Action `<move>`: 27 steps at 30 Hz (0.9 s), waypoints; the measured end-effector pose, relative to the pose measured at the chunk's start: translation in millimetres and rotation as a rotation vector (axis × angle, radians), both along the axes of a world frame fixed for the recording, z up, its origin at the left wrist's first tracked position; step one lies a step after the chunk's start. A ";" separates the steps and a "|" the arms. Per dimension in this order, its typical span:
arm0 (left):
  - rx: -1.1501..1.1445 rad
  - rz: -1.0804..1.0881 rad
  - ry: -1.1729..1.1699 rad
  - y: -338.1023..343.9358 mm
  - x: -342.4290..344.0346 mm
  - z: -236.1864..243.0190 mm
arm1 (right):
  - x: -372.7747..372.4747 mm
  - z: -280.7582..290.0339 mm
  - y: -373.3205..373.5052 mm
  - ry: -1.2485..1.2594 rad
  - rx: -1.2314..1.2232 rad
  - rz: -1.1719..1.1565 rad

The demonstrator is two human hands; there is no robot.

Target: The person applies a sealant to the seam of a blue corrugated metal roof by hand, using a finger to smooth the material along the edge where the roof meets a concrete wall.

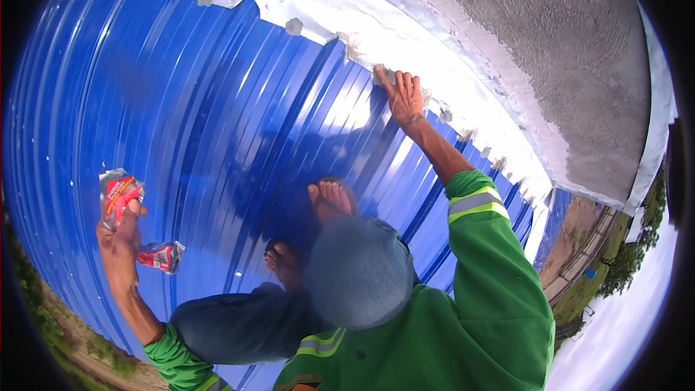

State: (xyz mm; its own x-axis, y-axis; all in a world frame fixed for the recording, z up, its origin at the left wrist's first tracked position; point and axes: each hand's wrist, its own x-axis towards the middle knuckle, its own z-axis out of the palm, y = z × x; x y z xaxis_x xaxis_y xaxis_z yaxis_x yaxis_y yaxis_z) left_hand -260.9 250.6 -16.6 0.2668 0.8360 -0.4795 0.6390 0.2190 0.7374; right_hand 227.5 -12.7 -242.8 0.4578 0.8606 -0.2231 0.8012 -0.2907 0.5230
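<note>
At the left, my left hand (123, 235) is closed round a crumpled red and silver packet (121, 195). A second red and silver piece (161, 255) sticks out on the hand's other side; whether it is the same packet is hidden. My right hand (405, 99) reaches up to the top edge of a blue ribbed metal sheet (210, 123). Its index finger stretches out and the other fingers bend a little, their tips touching a grey putty-like lump (387, 74) where the sheet meets a shiny white strip (405, 36).
More grey lumps (293, 27) dot the sheet's edge. A rough grey cement wall (565, 51) rises beyond the strip. My sandalled feet (333, 195) rest on the ribbed sheet. Ground and trees (637, 261) show far below at the right.
</note>
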 end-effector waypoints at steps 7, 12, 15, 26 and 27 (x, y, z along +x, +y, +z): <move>-0.002 0.005 -0.029 -2.1 5.9 4.5 | 5.3 -8.2 -18.4 0.145 0.148 -0.154; 0.022 -0.009 -0.060 -3.7 13.4 2.5 | -28.5 -40.8 -15.2 0.240 0.299 -0.403; -0.003 -0.044 -0.053 0.5 7.8 2.8 | -57.9 -50.5 -0.7 0.306 0.376 -0.470; 0.049 -0.029 -0.077 0.8 10.5 2.7 | -51.2 -38.9 0.0 0.320 0.471 -0.557; 0.057 -0.021 -0.077 1.8 8.1 0.7 | -54.4 -41.2 3.7 0.339 0.481 -0.580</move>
